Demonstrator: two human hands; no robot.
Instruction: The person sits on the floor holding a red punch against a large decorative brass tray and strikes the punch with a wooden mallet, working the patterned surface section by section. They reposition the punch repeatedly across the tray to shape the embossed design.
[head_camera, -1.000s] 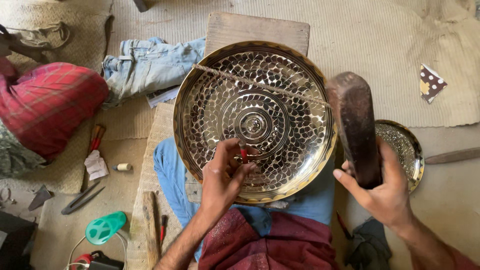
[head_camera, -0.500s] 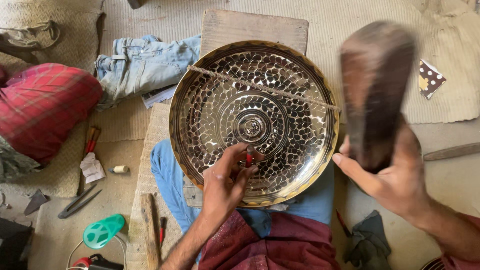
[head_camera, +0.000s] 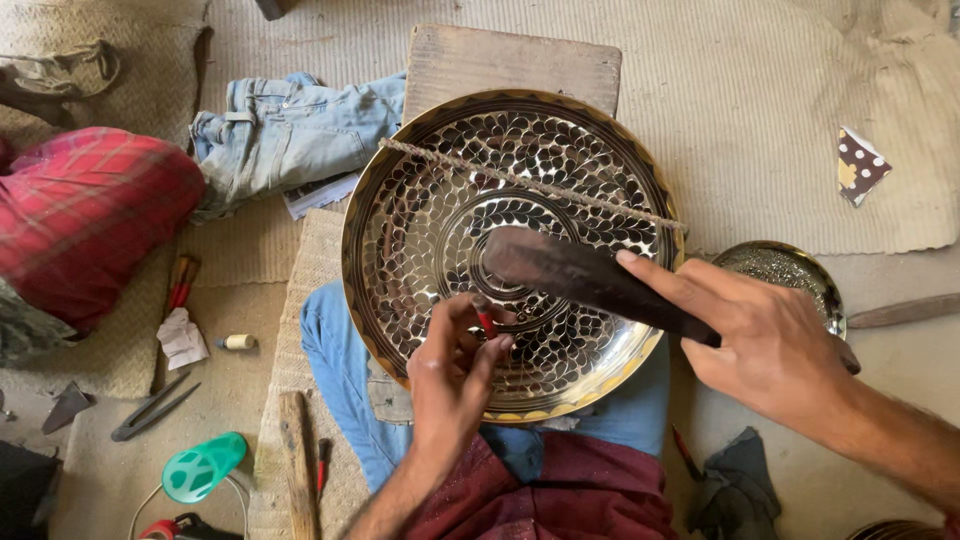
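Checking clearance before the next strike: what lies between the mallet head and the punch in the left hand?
Head view: only a narrow strip of the brass plate shows between the mallet and the punch.

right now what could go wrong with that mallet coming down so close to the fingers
The mallet in the right hand lands right beside the left hand pinching the small punch, so a miss could hit fingers. The brass plate rests on a knee, held only by a string, and might slip.

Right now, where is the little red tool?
In the head view, the little red tool is pinched in the left hand, over the big patterned plate's lower middle, beside the wooden mallet.
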